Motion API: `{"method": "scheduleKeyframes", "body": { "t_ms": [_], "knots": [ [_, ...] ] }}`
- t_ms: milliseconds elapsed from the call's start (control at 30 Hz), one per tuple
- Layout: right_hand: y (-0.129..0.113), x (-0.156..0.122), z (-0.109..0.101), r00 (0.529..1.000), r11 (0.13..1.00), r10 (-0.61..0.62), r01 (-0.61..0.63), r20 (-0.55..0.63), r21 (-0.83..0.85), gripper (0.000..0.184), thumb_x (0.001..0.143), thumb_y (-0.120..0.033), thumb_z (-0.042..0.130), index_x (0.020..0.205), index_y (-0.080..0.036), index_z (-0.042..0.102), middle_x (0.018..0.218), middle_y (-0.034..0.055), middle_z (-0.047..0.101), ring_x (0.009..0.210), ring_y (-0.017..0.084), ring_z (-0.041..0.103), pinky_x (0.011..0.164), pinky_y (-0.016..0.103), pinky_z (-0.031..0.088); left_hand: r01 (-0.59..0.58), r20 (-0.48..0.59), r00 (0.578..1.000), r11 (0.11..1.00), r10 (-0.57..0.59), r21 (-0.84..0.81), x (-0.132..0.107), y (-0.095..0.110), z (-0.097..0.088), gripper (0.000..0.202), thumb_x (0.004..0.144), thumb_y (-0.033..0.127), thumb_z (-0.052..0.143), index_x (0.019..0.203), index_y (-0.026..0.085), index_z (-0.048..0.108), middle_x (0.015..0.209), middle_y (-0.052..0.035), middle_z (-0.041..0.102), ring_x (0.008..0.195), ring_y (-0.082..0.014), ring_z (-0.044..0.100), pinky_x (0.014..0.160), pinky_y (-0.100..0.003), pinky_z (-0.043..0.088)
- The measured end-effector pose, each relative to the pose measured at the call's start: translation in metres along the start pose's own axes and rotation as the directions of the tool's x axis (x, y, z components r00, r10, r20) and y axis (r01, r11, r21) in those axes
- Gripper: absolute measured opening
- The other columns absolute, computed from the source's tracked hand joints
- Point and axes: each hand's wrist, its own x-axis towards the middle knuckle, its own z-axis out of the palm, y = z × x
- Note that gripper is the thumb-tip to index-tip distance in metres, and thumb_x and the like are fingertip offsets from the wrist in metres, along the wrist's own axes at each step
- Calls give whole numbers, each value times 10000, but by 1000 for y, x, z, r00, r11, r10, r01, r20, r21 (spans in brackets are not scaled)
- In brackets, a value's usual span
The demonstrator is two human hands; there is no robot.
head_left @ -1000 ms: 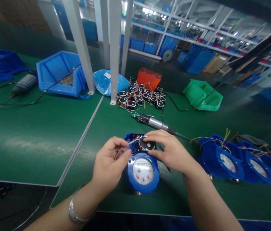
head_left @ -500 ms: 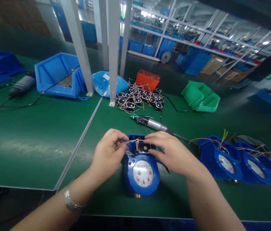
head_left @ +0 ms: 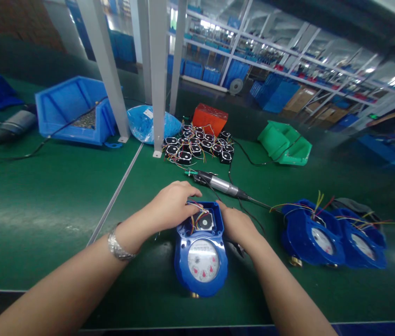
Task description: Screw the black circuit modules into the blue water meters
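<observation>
The right hand (head_left: 234,225) has left the square black module (head_left: 205,223) for the right edge of the blue plastic housing (head_left: 183,268); thin coloured wires (head_left: 202,214) now curl inside.

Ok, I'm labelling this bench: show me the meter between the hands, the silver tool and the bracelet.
Meter (head_left: 202,255), head view, on the dial.
Silver tool (head_left: 222,185), head view, on the barrel.
Bracelet (head_left: 118,246), head view, outer band.
</observation>
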Motion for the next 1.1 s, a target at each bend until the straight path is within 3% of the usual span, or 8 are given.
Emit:
{"method": "scheduleKeyframes", "body": {
  "t_ms": [100, 200, 367, 467, 567, 667, 867, 1100],
  "knots": [
    [2, 16, -2, 993, 994, 93, -97, -77, -42, 575, 811, -291, 377, 1336, -116, 219, 829, 163, 583, 739, 254, 578, 632, 360, 449, 30, 215, 977, 988, 4, -153, 8, -3, 0, 304, 712, 340, 562, 952, 168, 634, 891, -56, 629, 809, -201, 560, 732, -283, 410],
    [3, 31, -5, 979, 993, 93, -106, -180, -61, 561, 802, -268, 406, 1312, -90, 254, 963, 176, 541, 858, 248, 548, 724, 365, 452, 117, 346, 938, 956, -18, -269, 9, -4, 0, 294, 706, 341, 557, 947, 192, 637, 801, -13, 645, 712, -166, 571, 634, -233, 410],
    [-1, 51, -4, 941, 993, 41, -76, -337, -92, 477, 795, -196, 396, 1235, -16, 358, 1108, 210, 423, 1029, 273, 428, 859, 384, 405, 154, 326, 945, 934, -42, -324, 7, -3, 1, 280, 669, 273, 576, 927, 193, 649, 801, -3, 652, 699, -153, 567, 621, -212, 399],
    [-4, 68, -3, 935, 991, -83, 40, -344, -128, 433, 789, -134, 370, 1206, -21, 407, 1197, 181, 373, 1123, 230, 354, 996, 338, 309, 137, 297, 954, 929, -31, -344, 6, -4, 2, 283, 662, 266, 570, 922, 190, 652, 805, -8, 654, 708, -157, 572, 616, -211, 397],
    [-8, 84, -6, 930, 983, -153, 107, -333, -152, 464, 777, -78, 340, 1236, -23, 379, 1244, 163, 341, 1177, 200, 306, 1040, 302, 258, 128, 298, 954, 922, -14, -367, 5, -6, 4, 289, 660, 285, 574, 927, 205, 650, 808, -4, 655, 724, -165, 581, 593, -207, 392],
    [-12, 90, -11, 938, 986, -111, 61, -327, -158, 449, 787, -71, 340, 1233, -20, 362, 1171, 168, 404, 1108, 191, 388, 976, 316, 340, 126, 305, 952, 925, -11, -358, 5, -8, 4, 313, 657, 304, 581, 949, 211, 645, 818, -9, 655, 726, -169, 581, 590, -206, 390],
    [-12, 82, -20, 937, 978, 102, -156, -334, -137, 352, 866, -286, 398, 1146, -74, 415, 985, 107, 492, 911, 144, 498, 823, 343, 444, 122, 324, 946, 956, -30, -268, 6, -7, 2, 324, 650, 332, 588, 942, 205, 650, 806, -18, 655, 706, -168, 569, 604, -214, 390],
    [7, 76, -29, 920, 989, 83, -122, -384, -80, 262, 850, -242, 418, 1059, -92, 467, 972, 85, 478, 877, 118, 481, 801, 301, 446, 125, 310, 950, 957, -40, -262, 6, -6, 1, 322, 625, 324, 605, 907, 182, 663, 773, -22, 654, 695, -166, 568, 599, -212, 388]
  ]
}}
